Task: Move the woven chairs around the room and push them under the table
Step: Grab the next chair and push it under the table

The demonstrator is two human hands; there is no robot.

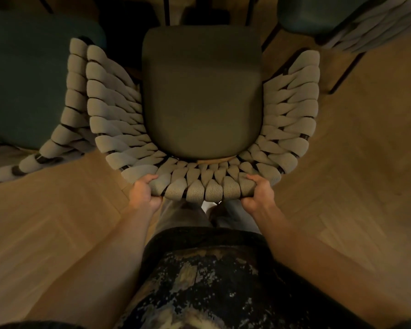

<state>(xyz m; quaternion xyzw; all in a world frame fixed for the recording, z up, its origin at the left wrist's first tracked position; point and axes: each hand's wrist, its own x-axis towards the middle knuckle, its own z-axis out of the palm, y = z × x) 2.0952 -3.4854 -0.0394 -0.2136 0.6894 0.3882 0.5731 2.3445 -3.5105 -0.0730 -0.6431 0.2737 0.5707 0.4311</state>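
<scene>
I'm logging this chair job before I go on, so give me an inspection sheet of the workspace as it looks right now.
Surface: wooden floor, herringbone pattern.
Job's things: woven chair in the middle with a dark seat cushion; second woven chair close at its left; third woven chair at upper right.
Clutter: nothing seen.
Grippers: left hand and right hand grip the middle chair's back rim, fingers curled over it.
Cables: nothing seen.
Surroundings: dim; dark legs at top, table not clear.

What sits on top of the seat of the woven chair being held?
A dark cushion covers the woven chair seat, ringed by its woven back. Left hand and right hand grip the back's top edge. The seat base beneath the cushion is hidden.
</scene>
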